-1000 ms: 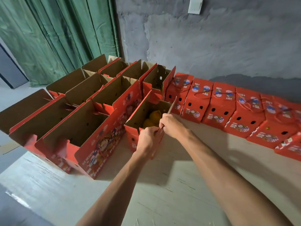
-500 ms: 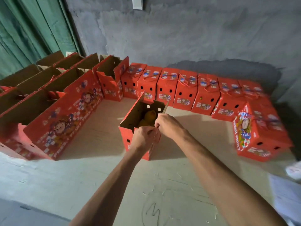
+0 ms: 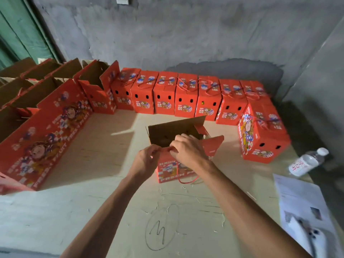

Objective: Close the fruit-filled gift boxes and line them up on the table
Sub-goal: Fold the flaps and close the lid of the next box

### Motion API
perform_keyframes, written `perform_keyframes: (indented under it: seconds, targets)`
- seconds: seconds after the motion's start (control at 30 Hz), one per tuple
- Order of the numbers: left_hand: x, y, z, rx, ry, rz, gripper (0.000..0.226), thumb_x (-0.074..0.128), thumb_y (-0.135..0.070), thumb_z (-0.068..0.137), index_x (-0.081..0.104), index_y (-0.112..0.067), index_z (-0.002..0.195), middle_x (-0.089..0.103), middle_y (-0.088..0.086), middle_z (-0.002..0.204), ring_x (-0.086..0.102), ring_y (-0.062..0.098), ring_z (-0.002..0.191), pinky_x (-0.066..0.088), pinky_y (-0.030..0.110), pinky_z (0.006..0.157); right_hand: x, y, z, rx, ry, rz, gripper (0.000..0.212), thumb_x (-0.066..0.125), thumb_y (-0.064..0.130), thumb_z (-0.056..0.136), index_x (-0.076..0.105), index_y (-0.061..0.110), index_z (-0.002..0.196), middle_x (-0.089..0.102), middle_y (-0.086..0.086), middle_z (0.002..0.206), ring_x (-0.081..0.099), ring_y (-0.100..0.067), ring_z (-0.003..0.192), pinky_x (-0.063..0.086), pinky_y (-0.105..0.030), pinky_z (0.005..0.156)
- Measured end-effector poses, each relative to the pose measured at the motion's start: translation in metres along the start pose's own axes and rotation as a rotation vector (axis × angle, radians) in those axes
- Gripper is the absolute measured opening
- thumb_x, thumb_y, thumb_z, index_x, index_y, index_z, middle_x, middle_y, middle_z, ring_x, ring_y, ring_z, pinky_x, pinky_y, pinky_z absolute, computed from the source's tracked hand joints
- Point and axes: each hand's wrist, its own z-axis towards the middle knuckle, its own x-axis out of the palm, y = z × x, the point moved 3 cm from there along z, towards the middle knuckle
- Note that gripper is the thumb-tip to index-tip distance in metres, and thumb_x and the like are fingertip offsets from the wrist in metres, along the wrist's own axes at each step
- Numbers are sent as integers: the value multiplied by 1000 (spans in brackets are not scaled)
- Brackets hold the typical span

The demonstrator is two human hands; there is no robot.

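1. A small red printed cardboard gift box point(image 3: 170, 169) stands near the middle of the pale, scratched wooden table point(image 3: 78, 207), its top still open: a brown inner flap point(image 3: 173, 132) stands upright at the far side and a red side flap point(image 3: 212, 144) sticks out to the right.
2. The left hand point(image 3: 146, 161) pinches the near top edge of the box with curled fingers; the right hand point(image 3: 187, 150) curls over the same edge just beside it, fingers reaching into the opening. The contents are hidden behind the hands.
3. A red cord handle point(image 3: 186, 178) hangs in a loop down the box's near face onto the table.
4. Along the far edge, against the rough grey plastered wall point(image 3: 186, 34), a row of closed red gift boxes point(image 3: 186, 97) stands side by side, touching, with cord handles lying on their lids.
5. At the row's right end, one more closed red box point(image 3: 264, 138) stands turned, nearer the viewer.
6. To the left, a cluster of open red cardboard boxes point(image 3: 46, 118) shows brown insides, their flaps raised.
7. A dark green curtain point(image 3: 20, 28) hangs in the left corner behind them.
8. At the right table edge, a clear plastic water bottle point(image 3: 307, 162) lies on its side, and printed white paper sheets point(image 3: 301, 203) lie nearer.
9. A circled pen mark point(image 3: 161, 228) is drawn on the table between the forearms.
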Motion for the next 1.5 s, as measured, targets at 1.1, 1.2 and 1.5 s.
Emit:
perform_keyframes:
  seconds: [1.1, 1.2, 1.5]
  targets:
    - [-15, -44, -76, 447, -46, 320, 18, 65, -39, 91, 79, -29, 88, 77, -11, 79, 69, 17, 63, 48, 22, 51, -25, 12, -154, 119, -345, 7, 15, 73, 34, 92, 76, 22, 83, 66, 8, 78, 64, -18, 70, 49, -31, 51]
    - [-14, -42, -85, 496, -82, 251, 19, 72, -35, 89, 81, -20, 95, 79, -6, 95, 73, 17, 82, 53, 25, 69, -32, 9, -159, 192, -275, 149, 16, 74, 38, 92, 76, 24, 84, 69, 10, 81, 65, -13, 75, 51, -29, 58]
    - [-36, 17, -39, -193, -123, -684, 46, 41, -47, 107, 53, -19, 142, 57, -2, 145, 54, 16, 134, 47, 39, 106, -42, -71, -148, 1104, -327, 1491, 19, 71, 13, 93, 74, -2, 106, 77, -19, 98, 73, -21, 77, 58, -26, 65]
